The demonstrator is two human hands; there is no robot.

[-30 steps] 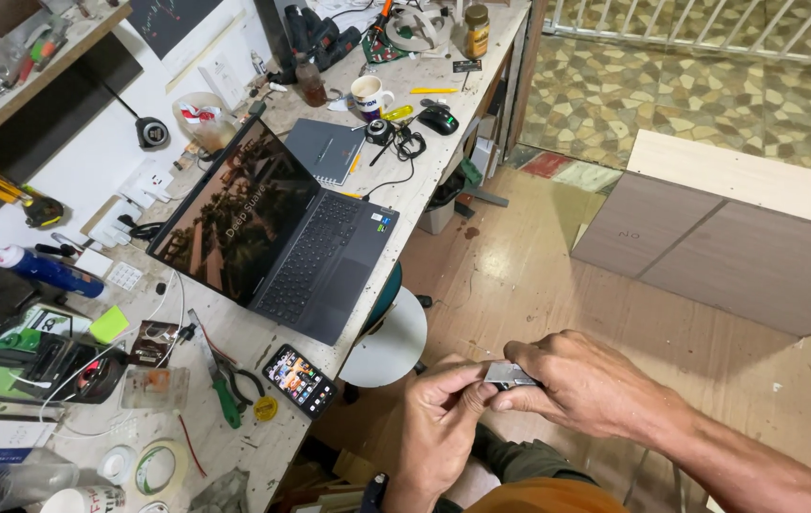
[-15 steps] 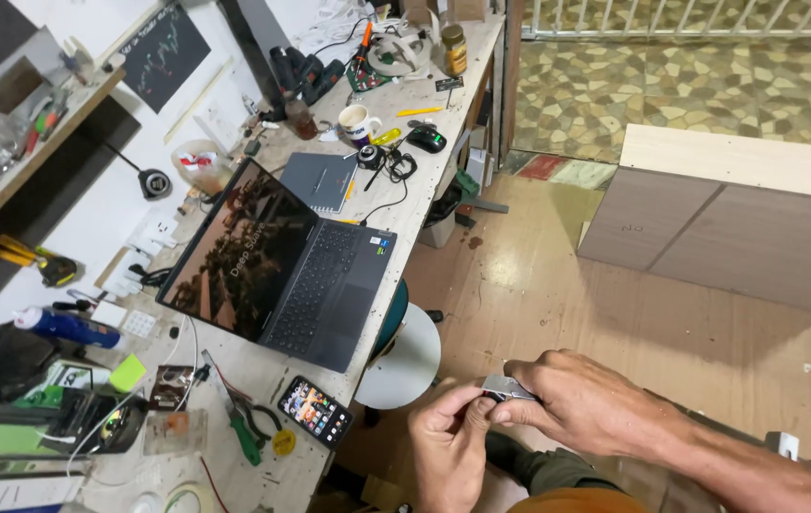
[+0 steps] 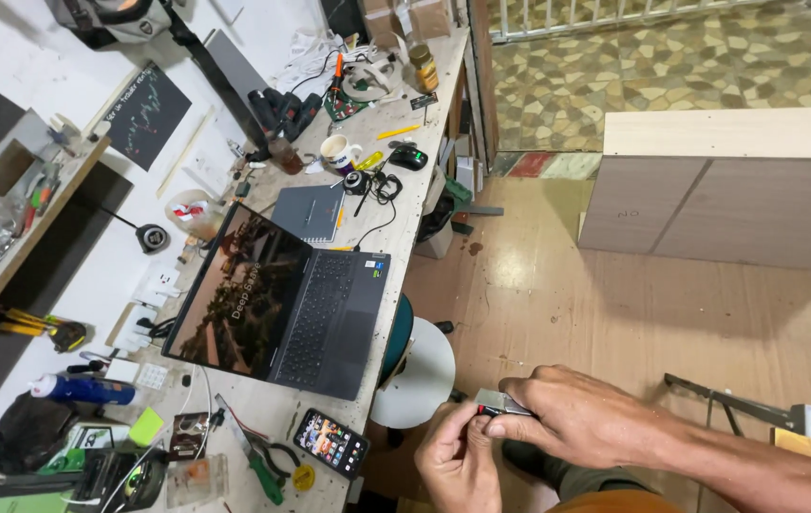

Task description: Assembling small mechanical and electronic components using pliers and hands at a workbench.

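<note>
My two hands meet low in the view, over my lap and off the edge of the worktop (image 3: pixel 396 142). The right hand (image 3: pixel 576 418) lies across the top of a small grey metal part (image 3: pixel 499 403), fingers closed down on it, while the left hand (image 3: pixel 458 465) comes up from below and pinches its near end, where a bit of red shows; I judge the one steadies the piece so the other can work at that end, though what the red bit is I cannot tell. Just beyond the hands stands a round white stool (image 3: pixel 420 375), pushed part-way under the worktop. On the near corner lies a phone (image 3: pixel 330 443) with its screen lit, green-handled pliers (image 3: pixel 258 465) beside it, within easy reach. Further along sits an open laptop (image 3: pixel 287 304), then a white mug (image 3: pixel 337 150).
</note>
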